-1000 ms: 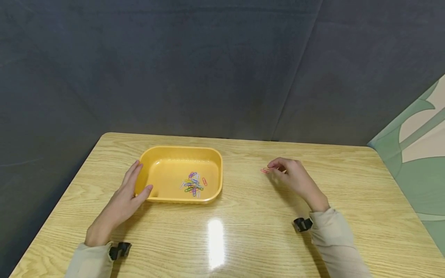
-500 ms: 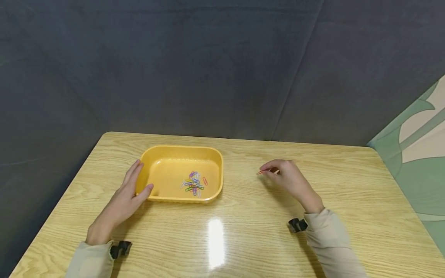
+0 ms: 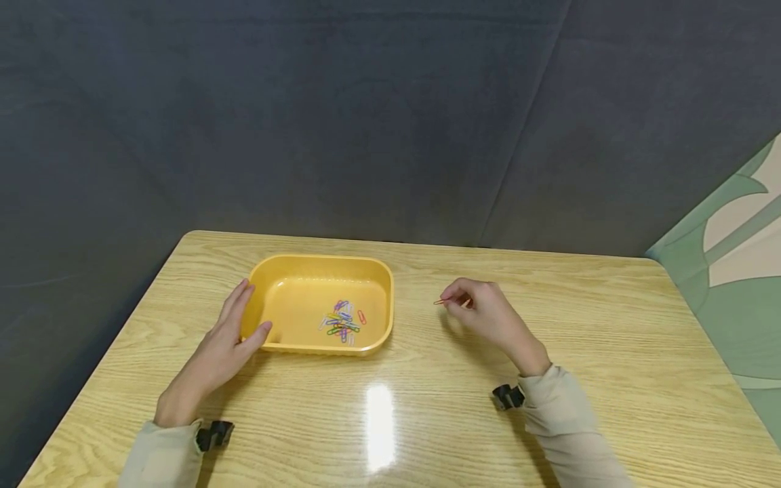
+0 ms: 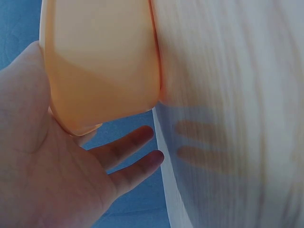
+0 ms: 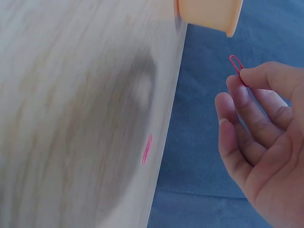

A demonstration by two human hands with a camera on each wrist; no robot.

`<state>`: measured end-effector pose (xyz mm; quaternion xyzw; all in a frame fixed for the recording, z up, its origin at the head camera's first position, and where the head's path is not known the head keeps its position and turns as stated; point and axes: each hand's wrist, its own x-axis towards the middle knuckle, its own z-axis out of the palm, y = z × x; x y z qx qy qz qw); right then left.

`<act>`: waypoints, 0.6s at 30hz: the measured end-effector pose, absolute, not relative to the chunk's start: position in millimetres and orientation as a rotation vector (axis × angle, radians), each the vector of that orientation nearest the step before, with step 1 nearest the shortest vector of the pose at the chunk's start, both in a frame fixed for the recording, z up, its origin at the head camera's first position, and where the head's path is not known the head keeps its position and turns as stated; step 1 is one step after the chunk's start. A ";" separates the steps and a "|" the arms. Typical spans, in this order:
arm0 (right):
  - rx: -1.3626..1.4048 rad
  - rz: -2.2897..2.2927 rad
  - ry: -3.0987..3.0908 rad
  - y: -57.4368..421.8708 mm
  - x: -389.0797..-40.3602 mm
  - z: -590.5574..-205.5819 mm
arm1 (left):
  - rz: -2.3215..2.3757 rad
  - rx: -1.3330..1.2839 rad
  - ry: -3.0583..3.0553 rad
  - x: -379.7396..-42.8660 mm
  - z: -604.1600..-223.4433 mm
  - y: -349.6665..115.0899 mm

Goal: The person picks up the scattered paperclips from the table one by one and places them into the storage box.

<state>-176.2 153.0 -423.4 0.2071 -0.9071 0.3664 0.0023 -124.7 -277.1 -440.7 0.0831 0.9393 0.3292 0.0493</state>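
Note:
A yellow plastic tray (image 3: 317,351) stands on the left half of the table, with a small pile of coloured paper clips (image 3: 342,322) on its floor. At its left end my left hand (image 3: 210,356) rests against the rim, thumb over the near corner; in the left wrist view the visible fingers are straight and spread beside the wall. To the right of the tray, my right hand (image 3: 488,315) pinches a red paper clip (image 5: 236,62) between thumb and index finger, held above the table. Another red paper clip (image 5: 147,148) lies on the tabletop below this hand.
The wood-grain table (image 3: 622,325) ends at a dark blue cloth (image 3: 366,122) behind it. Green and beige patterned fabric (image 3: 744,305) hangs off the right side. Both wrists carry a small black camera (image 3: 215,435).
My right hand has picked the red paper clip up from the table and moved left toward the tray with it. The left hand has stayed at the tray's left end.

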 end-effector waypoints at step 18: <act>0.700 1.239 -2.752 122.9 -175.7 -419.7 | 1.004 0.250 2.854 -124.6 -440.3 -276.8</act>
